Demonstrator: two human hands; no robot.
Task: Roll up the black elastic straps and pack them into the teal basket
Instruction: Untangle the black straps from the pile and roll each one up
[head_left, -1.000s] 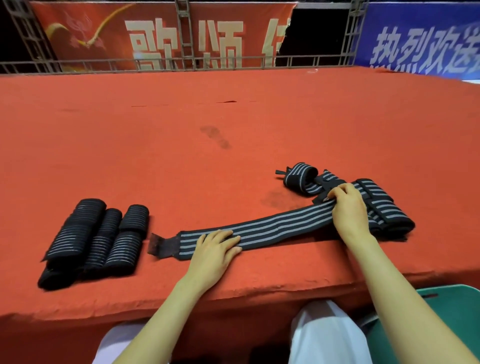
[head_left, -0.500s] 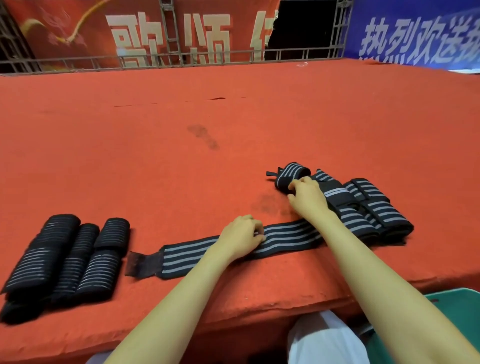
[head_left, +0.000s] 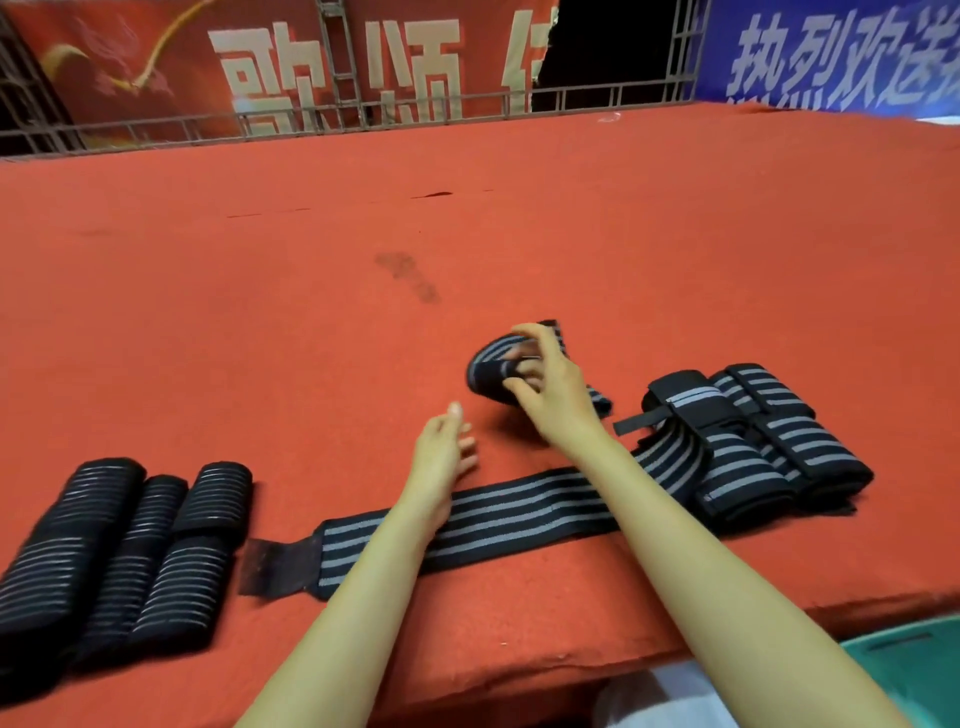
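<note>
Right now my right hand (head_left: 545, 387) grips a partly rolled black elastic strap with grey stripes (head_left: 485, 371), fingers and thumb curled round the coil, which is tilted just above the red felt-covered table (head_left: 311, 312). A short tail of that coil trails to the right under my wrist. My left hand (head_left: 444, 452) is held loose, fingers relaxed and slightly spread, holding nothing, near the coil but apart from it; I cannot tell whether it touches the felt.

Both my forearms cross over a long flat black-and-grey striped strap (head_left: 509, 512) that lies stretched along the near edge of the table, its plain dark fastening tab (head_left: 275, 566) at the left end. Whether this flat strap joins the coil in my right hand, I cannot tell.

Just beside the tab, at the left, three rolled black straps (head_left: 119, 545) lie side by side, touching. At the right sits a heap of loosely folded striped straps (head_left: 769, 447). The teal plastic basket (head_left: 914, 670) shows only a corner, below the table edge at my lower right.
</note>
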